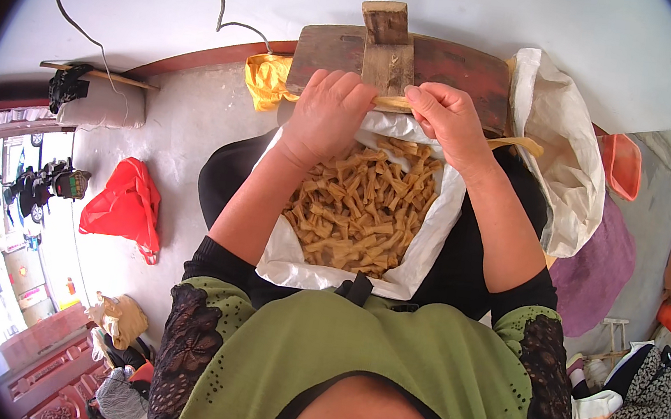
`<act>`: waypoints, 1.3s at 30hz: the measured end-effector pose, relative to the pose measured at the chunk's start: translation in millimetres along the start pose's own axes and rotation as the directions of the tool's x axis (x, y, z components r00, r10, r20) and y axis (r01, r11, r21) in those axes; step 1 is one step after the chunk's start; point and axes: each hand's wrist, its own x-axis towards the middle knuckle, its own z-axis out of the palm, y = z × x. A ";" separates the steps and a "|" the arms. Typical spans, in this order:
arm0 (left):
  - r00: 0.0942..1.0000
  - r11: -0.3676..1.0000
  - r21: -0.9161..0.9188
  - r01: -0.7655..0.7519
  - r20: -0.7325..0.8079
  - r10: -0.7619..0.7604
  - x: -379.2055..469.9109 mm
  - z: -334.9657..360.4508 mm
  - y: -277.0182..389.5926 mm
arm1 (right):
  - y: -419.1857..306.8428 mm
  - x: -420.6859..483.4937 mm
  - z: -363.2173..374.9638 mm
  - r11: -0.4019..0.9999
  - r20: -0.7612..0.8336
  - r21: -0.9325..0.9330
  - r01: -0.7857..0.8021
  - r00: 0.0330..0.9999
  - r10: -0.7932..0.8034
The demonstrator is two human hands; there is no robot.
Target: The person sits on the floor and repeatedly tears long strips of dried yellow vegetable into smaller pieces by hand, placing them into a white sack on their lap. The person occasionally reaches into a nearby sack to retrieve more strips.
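Note:
A yellowish-tan strip, which looks like tofu skin, is stretched between my two hands. My left hand is closed in a fist around one end, knuckles up. With thumb and fingers, my right hand pinches the strip a short way off. Another length of tan strip shows past my right wrist. Below my hands, a white woven sack sits open on my lap, holding many small tan knots. Just beyond my hands stands a worn wooden bench with an upright wooden block on it.
Another white sack leans at the bench's right end, near an orange-red basin. A yellow bag lies left of the bench. Farther left is a red bag on the floor. Other people sit at the lower left and lower right.

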 end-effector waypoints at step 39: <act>0.999 1.000 -0.004 0.027 -0.047 -0.027 26.5 -1.1 35.3 | 6.9 12.5 -3.0 0.911 0.014 0.391 -0.133 0.990 0.139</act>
